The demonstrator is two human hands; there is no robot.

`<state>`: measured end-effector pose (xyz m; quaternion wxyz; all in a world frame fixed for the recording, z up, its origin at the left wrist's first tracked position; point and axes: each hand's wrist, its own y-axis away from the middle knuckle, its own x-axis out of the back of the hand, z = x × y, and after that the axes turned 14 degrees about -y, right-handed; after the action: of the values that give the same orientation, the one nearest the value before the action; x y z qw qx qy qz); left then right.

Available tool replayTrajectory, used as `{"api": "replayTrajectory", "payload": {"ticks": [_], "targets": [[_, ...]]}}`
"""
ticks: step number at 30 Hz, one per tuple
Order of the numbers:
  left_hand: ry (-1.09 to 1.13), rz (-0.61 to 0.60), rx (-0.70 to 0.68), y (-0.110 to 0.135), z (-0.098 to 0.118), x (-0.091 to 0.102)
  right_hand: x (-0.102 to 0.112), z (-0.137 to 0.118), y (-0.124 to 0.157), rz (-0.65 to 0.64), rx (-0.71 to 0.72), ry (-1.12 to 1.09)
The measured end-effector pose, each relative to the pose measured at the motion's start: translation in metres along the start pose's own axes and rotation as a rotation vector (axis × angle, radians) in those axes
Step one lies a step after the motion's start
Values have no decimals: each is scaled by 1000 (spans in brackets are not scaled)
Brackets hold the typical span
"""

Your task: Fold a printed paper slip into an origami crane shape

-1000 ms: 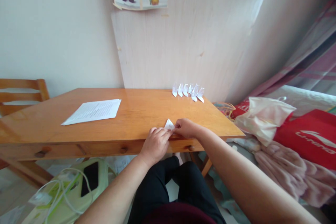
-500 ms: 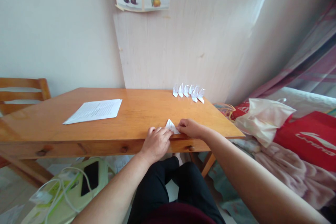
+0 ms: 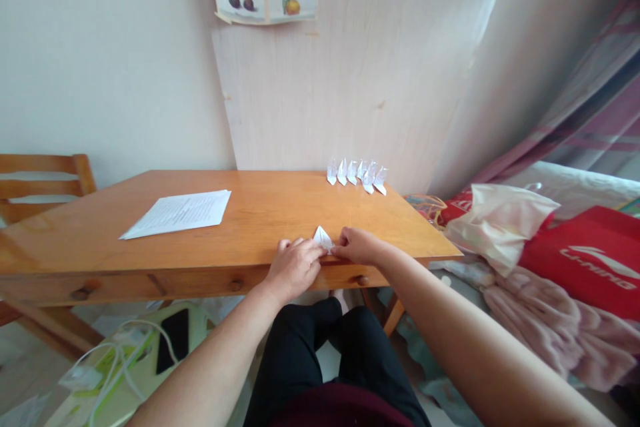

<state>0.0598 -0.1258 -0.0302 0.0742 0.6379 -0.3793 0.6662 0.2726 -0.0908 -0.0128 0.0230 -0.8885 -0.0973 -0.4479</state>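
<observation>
A small piece of folded white paper (image 3: 323, 237) lies at the front edge of the wooden table (image 3: 260, 213), its pointed tip facing away from me. My left hand (image 3: 296, 267) holds the paper's lower left part down, fingers close together on it. At the right corner, my right hand (image 3: 354, 245) is closed, with thumb and forefinger pinching the paper. The fingers hide the paper's lower edge. Farther back on the right stand several folded paper pieces (image 3: 353, 173), upright in a cluster and pointed at the top.
A stack of printed sheets (image 3: 180, 212) lies on the table's left side. Below it, a phone (image 3: 173, 340) and white cables (image 3: 117, 357) rest on a pale green stool (image 3: 197, 330). A red bag (image 3: 585, 253) and a pink blanket (image 3: 540, 320) are at the right.
The whole view has shifted slightly. My right fingers have come a little closer to my left fingertips at the paper's lower edge. The paper stays in place on the table.
</observation>
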Motion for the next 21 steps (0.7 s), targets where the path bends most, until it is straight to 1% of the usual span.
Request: {"api": "replayTrajectory", "payload": {"ticks": [6,13,15,17,19,21], "targets": [[29,-19,-31,2,-6,-1,10,-3,-4,-71,9,-29],[24,-5,-49,1,-7,-4,17,-2,-1,-80,22,-24],[30,0,-42,1,-6,-4,16,-6,4,-43,44,-7],[44,4,-22,1,-6,-4,13,-12,12,33,82,17],[74,10,4,2,-6,-5,7,-19,24,108,131,48],[120,13,32,2,-6,-6,-1,-24,38,142,180,79]]}}
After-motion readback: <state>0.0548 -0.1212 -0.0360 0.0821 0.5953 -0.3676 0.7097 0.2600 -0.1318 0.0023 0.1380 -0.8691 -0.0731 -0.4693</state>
